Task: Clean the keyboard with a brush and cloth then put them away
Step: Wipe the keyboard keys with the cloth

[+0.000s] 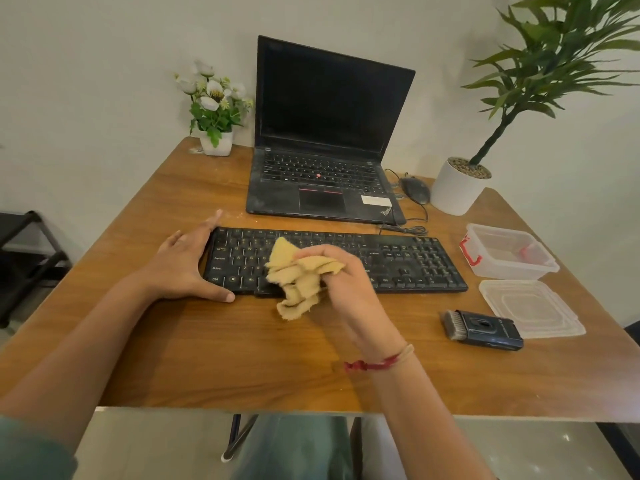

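A black keyboard [398, 261] lies across the middle of the wooden table [242, 358]. My left hand [183, 261] rests against its left end, thumb along the front edge and fingers straight. My right hand [341, 282] grips a crumpled tan cloth [298, 275] over the keyboard's left-centre keys; the cloth hangs past the front edge. A small dark brush [481, 329] with grey bristles lies on the table to the right, in front of the keyboard, away from both hands.
An open clear plastic container [509, 251] with red clips stands right of the keyboard, its lid [533, 308] beside the brush. Behind are a dusty open laptop [325, 140], a wired mouse [415, 189], a flower pot [216, 142] and a potted plant [457, 188].
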{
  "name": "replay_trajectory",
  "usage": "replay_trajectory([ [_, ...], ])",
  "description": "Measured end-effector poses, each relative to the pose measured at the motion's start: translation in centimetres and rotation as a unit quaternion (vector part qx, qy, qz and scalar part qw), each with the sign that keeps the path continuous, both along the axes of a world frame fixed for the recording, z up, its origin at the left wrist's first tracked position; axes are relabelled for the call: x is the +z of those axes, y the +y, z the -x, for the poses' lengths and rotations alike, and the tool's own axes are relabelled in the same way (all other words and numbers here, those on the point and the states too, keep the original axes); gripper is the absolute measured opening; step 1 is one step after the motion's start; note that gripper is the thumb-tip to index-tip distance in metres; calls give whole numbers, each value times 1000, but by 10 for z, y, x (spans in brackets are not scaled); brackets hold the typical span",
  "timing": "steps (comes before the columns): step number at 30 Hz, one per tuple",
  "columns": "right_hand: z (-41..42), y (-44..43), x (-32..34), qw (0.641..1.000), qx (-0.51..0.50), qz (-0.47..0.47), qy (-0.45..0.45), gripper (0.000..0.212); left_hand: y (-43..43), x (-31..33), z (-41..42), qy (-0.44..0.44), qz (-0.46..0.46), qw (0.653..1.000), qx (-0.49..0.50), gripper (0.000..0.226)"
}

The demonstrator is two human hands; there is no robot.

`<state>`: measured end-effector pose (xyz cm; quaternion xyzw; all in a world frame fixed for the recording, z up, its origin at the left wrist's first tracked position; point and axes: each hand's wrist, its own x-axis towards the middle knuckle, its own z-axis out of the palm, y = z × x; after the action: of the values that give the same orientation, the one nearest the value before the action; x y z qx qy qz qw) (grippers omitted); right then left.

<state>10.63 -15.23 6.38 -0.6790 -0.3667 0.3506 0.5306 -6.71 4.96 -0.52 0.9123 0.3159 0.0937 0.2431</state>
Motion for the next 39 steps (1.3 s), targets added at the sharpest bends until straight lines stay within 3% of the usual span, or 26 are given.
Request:
replay_trajectory([
  [2,-12,-7,1,979,-74,-30,186,33,-3,2,0,-4,5,1000,4,144],
  [4,-25,-17,0,923,-146,-57,351,24,-5,2,0,-2,-3,1000,6,145],
  [8,-38,-35,-6,869,-199,-77,447,17,-7,-3,-1,-25,-51,998,-9,130],
  [13,-44,-45,-11,868,-197,-49,453,31,-17,-1,4,-133,-37,990,28,111],
  [17,-63,-58,-9,914,-218,-19,342,36,-23,0,5,-153,-28,987,48,104],
  [20,-81,-74,-1,920,-259,-32,292,31,-21,-1,5,-145,-18,988,49,99],
  [24,-93,-94,0,906,-272,-76,315,24,-20,-3,4,-126,-31,991,44,100],
  [32,-83,-92,-10,893,-264,-85,354,42,-20,-3,5,-96,-85,992,15,98],
  [39,-69,-78,-12,891,-211,-54,398,21,-21,-3,3,-52,-90,995,6,103],
])
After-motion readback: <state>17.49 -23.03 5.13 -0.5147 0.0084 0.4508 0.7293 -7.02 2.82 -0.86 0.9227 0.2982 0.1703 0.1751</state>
